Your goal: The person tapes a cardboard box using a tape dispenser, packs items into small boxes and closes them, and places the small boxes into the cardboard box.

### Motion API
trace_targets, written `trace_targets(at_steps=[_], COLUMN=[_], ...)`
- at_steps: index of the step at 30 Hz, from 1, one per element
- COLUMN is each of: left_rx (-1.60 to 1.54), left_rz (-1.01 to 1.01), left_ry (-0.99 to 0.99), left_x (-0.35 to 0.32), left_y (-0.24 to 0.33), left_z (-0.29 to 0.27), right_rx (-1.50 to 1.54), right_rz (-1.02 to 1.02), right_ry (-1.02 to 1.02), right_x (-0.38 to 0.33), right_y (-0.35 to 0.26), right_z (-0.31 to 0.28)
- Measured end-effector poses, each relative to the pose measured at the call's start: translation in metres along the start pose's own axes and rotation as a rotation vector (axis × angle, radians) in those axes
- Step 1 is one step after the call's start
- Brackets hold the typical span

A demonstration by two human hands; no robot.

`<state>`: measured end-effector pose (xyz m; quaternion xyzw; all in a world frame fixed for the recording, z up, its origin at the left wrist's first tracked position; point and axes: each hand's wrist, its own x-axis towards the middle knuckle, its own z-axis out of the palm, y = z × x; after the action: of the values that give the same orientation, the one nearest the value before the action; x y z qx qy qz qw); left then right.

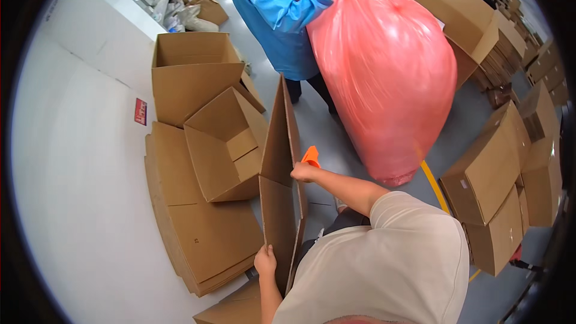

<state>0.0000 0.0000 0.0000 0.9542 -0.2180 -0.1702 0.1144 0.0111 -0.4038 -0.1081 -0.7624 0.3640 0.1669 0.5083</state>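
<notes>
A tall, narrow, partly folded cardboard box [278, 198] stands upright in front of me, its open edges towards me. My left hand [265, 260] is closed on its near left edge, the thumb over the board. At the box's right side my right hand [304, 171] is closed in a fist beside the edge. A bright orange object [311, 156] sticks out of that fist; most of it is hidden, so its kind does not show. Whether the fist also grips the cardboard is hard to tell.
Open cardboard boxes [225, 144] and a stack of flattened cartons [210, 240] stand left by the white wall [90, 162]. Ahead, a person in a blue jacket [270, 18] holds a huge pink plastic bag [384, 72]. More cartons [483, 168] are piled at right.
</notes>
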Motion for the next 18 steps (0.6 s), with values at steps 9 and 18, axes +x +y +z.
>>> trace_targets(at_steps=[9, 18], left_rx=[-0.113, -0.243], left_rz=[0.160, 0.044], left_ry=[0.120, 0.164], left_x=[-0.001, -0.031], left_y=[0.051, 0.032], left_z=[-0.005, -0.019], right_rx=[-0.202, -0.365], right_rz=[-0.229, -0.270], right_ry=[0.153, 0.088], right_x=[0.028, -0.105], right_y=[0.048, -0.002], right_z=[-0.092, -0.119])
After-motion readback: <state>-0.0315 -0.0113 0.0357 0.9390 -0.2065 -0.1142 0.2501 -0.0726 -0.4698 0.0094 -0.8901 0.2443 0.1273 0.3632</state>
